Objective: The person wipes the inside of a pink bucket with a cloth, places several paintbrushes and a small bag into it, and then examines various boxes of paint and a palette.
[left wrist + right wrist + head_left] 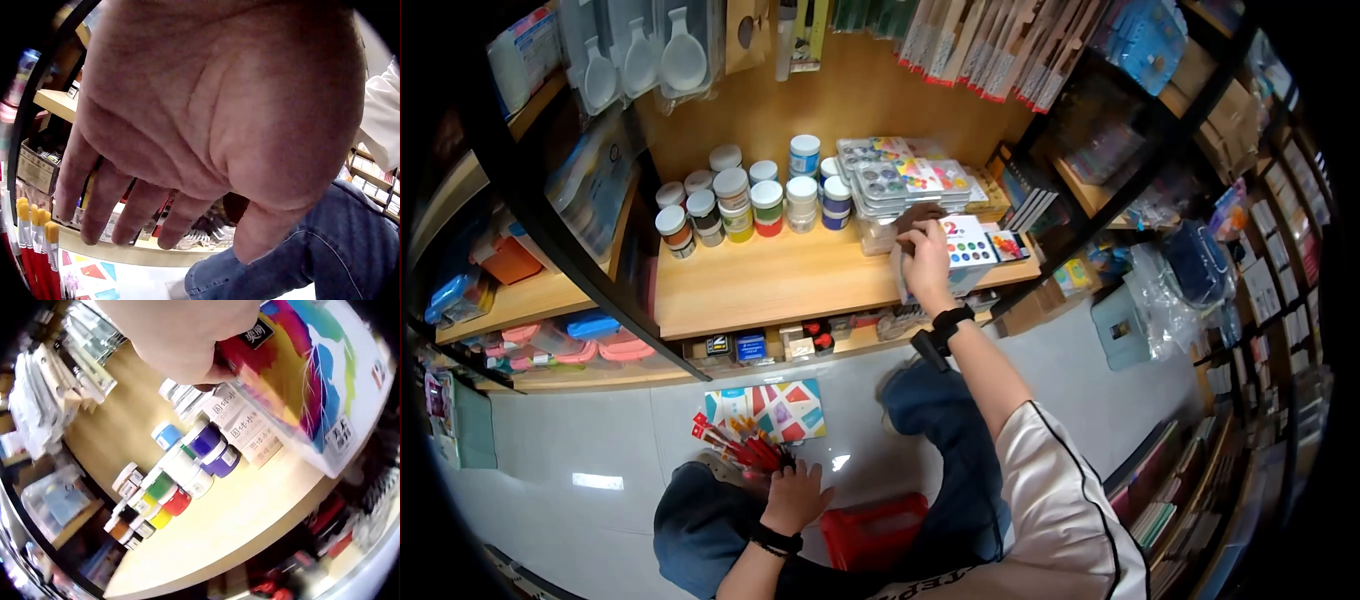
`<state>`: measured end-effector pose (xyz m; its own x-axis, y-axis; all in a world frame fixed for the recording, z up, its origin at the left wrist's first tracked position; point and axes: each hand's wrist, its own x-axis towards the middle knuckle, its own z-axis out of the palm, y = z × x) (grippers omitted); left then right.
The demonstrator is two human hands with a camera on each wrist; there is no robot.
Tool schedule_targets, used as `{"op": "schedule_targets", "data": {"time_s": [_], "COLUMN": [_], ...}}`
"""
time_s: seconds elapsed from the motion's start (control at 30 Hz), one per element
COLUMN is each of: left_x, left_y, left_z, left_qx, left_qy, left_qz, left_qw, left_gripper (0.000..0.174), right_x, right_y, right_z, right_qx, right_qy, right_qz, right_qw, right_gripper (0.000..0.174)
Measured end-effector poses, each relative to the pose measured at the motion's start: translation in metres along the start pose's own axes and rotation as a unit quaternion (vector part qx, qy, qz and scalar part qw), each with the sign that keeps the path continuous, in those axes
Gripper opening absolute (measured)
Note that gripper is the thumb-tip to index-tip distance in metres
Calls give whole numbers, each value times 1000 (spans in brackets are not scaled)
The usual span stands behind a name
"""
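At the right end of the shelf, my right hand (927, 262) grips a paint box (966, 240). Its white top carries rows of coloured dots, and a bright colour-splash picture covers the side seen in the right wrist view (328, 369). The box is close to the shelf's front edge, beside stacked paint sets (885, 180). Lower down, my left hand (793, 498) is held palm down with fingers spread, holding nothing. Just beyond its fingertips is a bunch of red-handled paintbrushes (745, 447) with yellow bristles, which show at the left of the left wrist view (37, 240).
Several lidded paint jars (767, 205) stand on the wooden shelf (800, 290), left of the paint sets. A colourful patterned pad (785, 405) lies on the floor by the brushes. Between the person's legs is a red plastic stool (875, 530). Black uprights (1090, 230) frame the shelf.
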<state>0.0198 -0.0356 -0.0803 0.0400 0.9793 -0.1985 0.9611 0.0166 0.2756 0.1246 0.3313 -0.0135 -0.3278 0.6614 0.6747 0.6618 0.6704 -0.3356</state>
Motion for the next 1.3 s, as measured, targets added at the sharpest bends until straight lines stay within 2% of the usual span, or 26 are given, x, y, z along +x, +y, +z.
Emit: {"op": "schedule_targets", "data": {"time_s": [0.07,0.1,0.13,0.2,0.23,0.3,0.33,0.37,0.4,0.47,0.5,0.53,0.57,0.6,0.67,0.87,0.93,1.03,1.17,1.3], "left_x": [1,3,4,2,1,3,3,3,5,5,5,6,6,7,9,11,13,15,18,17], "left_y": [1,1,1,1,1,1,2,2,2,1,2,2,4,4,5,2,2,3,2,-1], "left_z": [3,3,2,2,2,3,4,4,3,5,6,5,3,2,3,15,15,15,19,29], "left_qx": [-5,-20,-17,-18,-18,9,9,5,2,2,4,3,-2,-7,-5,-7,-9,-9,-6,10], "left_qy": [-24,-30,-27,-23,-23,-20,-21,-29,-36,-30,-27,-27,-45,-63,-70,-67,-75,-74,-57,-28], "left_qz": [18,26,26,25,22,14,14,11,8,13,18,17,11,5,-2,4,6,5,15,30], "left_qw": [1000,999,999,999,999,1000,1000,1000,999,999,999,999,999,998,998,998,997,997,998,999], "left_gripper": [42,42,42,42,42,42,42,42,42,42,42,42,42,42,42,42,42,43,43,42], "right_x": [1,0,4,16,23,34,37,40,41,34,32,29,24,5,2,5,1,-2,-9,-22], "right_y": [1,11,11,11,2,17,37,59,98,118,112,107,98,114,82,24,23,29,34,52], "right_z": [-4,5,9,-15,-37,-58,-66,-68,-61,-61,-67,-70,-60,-29,-20,-8,-11,-17,-51,-80], "right_qx": [60,204,345,455,446,406,366,338,230,157,159,159,124,-50,-58,-17,-36,22,121,109], "right_qy": [-27,-7,12,59,90,175,149,168,198,161,32,-98,-181,-110,-104,-150,-134,-96,-149,-131], "right_qz": [11,87,159,288,292,230,208,178,128,119,147,174,246,59,95,19,22,-54,-52,-49], "right_qw": [998,975,925,840,842,867,895,909,944,967,976,967,944,991,988,988,990,994,980,984], "right_gripper": [17,16,15,16,20,24,26,27,28,30,30,31,35,40,43,45,42,31,30,27]}}
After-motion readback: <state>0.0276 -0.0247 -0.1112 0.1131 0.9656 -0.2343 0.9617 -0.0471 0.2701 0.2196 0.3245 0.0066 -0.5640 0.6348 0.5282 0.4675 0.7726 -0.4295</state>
